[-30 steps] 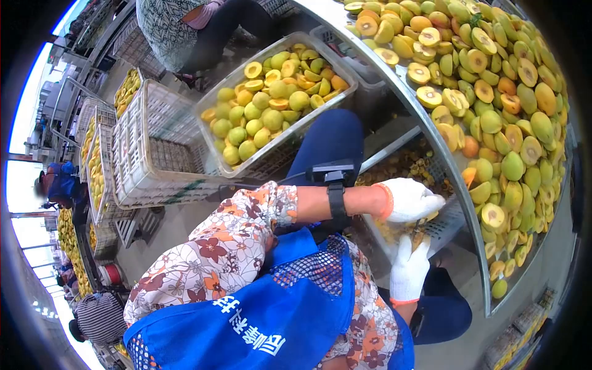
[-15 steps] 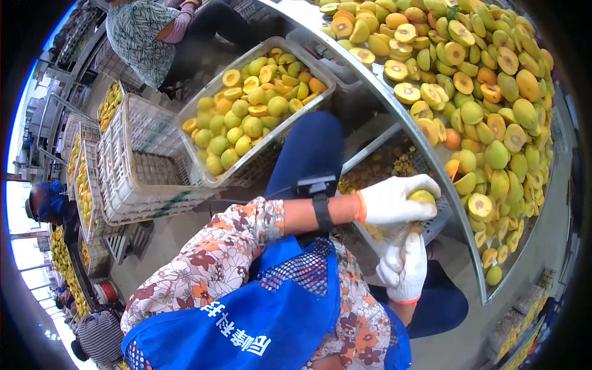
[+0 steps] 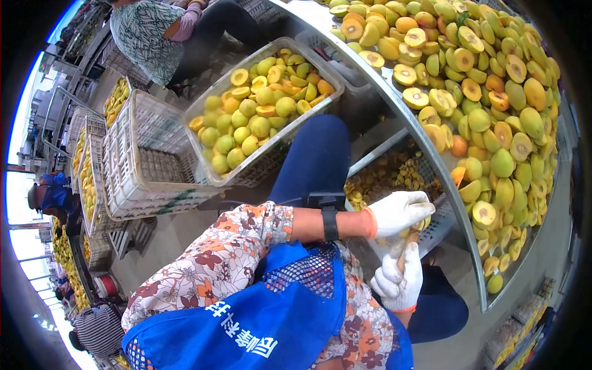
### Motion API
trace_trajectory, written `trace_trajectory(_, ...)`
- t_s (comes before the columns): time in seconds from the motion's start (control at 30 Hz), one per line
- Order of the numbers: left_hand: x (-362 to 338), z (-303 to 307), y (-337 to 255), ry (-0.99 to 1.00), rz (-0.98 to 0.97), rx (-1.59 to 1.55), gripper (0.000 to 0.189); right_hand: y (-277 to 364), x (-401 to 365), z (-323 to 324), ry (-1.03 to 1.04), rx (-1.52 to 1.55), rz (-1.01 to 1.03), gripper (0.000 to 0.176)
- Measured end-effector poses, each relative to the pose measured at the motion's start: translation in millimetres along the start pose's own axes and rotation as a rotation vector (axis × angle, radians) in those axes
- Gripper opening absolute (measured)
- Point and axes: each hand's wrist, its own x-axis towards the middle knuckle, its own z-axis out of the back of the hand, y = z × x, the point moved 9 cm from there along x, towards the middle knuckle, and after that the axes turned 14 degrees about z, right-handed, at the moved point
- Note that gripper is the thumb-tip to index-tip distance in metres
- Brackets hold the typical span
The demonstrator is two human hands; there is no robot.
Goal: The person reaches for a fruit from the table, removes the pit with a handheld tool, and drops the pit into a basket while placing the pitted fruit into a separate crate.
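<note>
White-gloved fingers roll down over the fruit: half a second earlier its green side shows plainly in the left hand [image 3: 401,214], and now only a yellow sliver of the small round yellow-green fruit [image 3: 423,223] peeps out below the fingertips. The left fingers curl closely about it, most of it hidden in the white knit glove with the orange cuff. Just below, the right hand [image 3: 399,279], gloved alike, has its fingers folded snugly around a slim brownish tool [image 3: 402,258], whose tip and edge are too small to make out. Both hands work over a pale perforated plastic crate [image 3: 445,226] of fruit scraps, beside a metal-rimmed table [image 3: 425,143] heaped with cut halves. The likeliest mishap is a slip: if juice wets the gloves, the fruit could twist loose and drop among the scraps. With the tool pointing up toward the left fingertips, too hard a push could carry it past the fruit and into the thin knit
</note>
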Motion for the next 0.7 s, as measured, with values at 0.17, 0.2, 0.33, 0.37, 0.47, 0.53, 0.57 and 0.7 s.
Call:
trace_trajectory(0.17,0.0,7.4,0.5,-0.111,-0.037,-0.072,0.024,-1.8,5.0,-14.2,0.058,0.108,-0.038,0.038)
trace_trajectory(0.2,9.3,6.9,11.1,-0.061,0.007,-0.126,0.023,-2.9,5.8,-17.1,0.064,0.118,-0.054,0.038)
trace_trajectory(0.33,-8.9,14.5,1.6,-0.22,-0.119,0.036,0.026,-9.5,13.3,-8.3,0.119,0.119,-0.054,0.033)
trace_trajectory(0.37,-3.1,16.3,4.0,-0.225,-0.124,0.048,0.027,-10.2,15.5,-7.9,0.117,0.128,-0.042,0.033)
trace_trajectory(0.47,8.9,15.9,18.8,-0.169,0.042,0.02,0.029,-9.1,13.9,-9.0,-0.002,0.061,-0.045,0.029)
trace_trajectory(0.53,-6.0,15.3,2.1,-0.236,-0.012,0.105,0.028,-9.5,14.5,-8.4,-0.015,0.036,-0.03,0.028)
trace_trajectory(0.57,-4.2,17.8,3.3,-0.273,-0.037,0.185,0.026,-11.1,14.8,-9.2,-0.017,0.047,-0.038,0.027)
trace_trajectory(0.7,3.9,13.7,15.6,-0.152,0.052,0.053,0.024,-13.9,12.9,-10.8,0.003,0.104,-0.066,0.026)
